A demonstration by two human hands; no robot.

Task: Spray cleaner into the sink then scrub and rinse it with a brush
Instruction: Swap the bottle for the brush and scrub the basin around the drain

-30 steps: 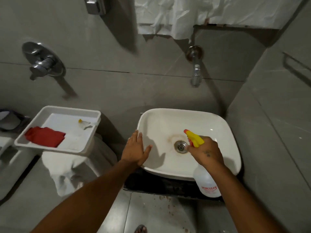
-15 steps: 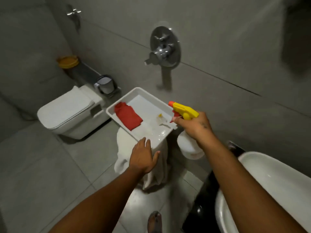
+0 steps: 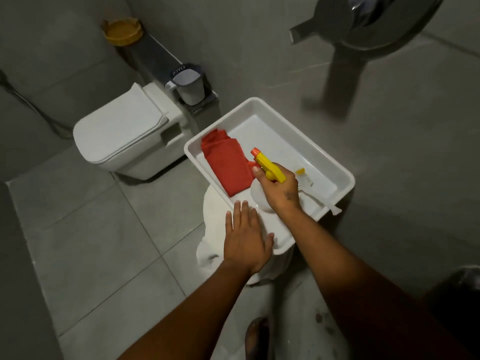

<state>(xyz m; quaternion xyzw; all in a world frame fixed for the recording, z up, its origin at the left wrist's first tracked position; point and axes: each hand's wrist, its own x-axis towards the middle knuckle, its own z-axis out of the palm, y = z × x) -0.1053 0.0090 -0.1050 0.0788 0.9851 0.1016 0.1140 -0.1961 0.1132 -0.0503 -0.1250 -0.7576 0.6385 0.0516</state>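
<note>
My right hand (image 3: 281, 190) grips a spray bottle (image 3: 268, 168) with a yellow head, an orange nozzle and a white body, low over the white tray (image 3: 345, 178). The bottle's body touches or nearly touches the tray floor. A folded red cloth (image 3: 226, 162) lies in the tray's left part. A small white brush with a yellow tip (image 3: 310, 188) lies in the tray to the right of my hand. My left hand (image 3: 245, 237) hovers flat over the tray's near corner with fingers apart, holding nothing. The sink is out of view.
The tray rests on a stand draped in white cloth (image 3: 215, 229). A white toilet (image 3: 122, 133) with its lid down stands to the left, a grey mug (image 3: 188, 87) and a yellow dish (image 3: 122, 31) on the ledge behind it. A chrome wall valve (image 3: 363, 24) juts out top right.
My view turned left from the sink to the tray. My right hand carried the spray bottle from over the sink down into the tray. My left hand left the sink rim and came over the tray's corner.
</note>
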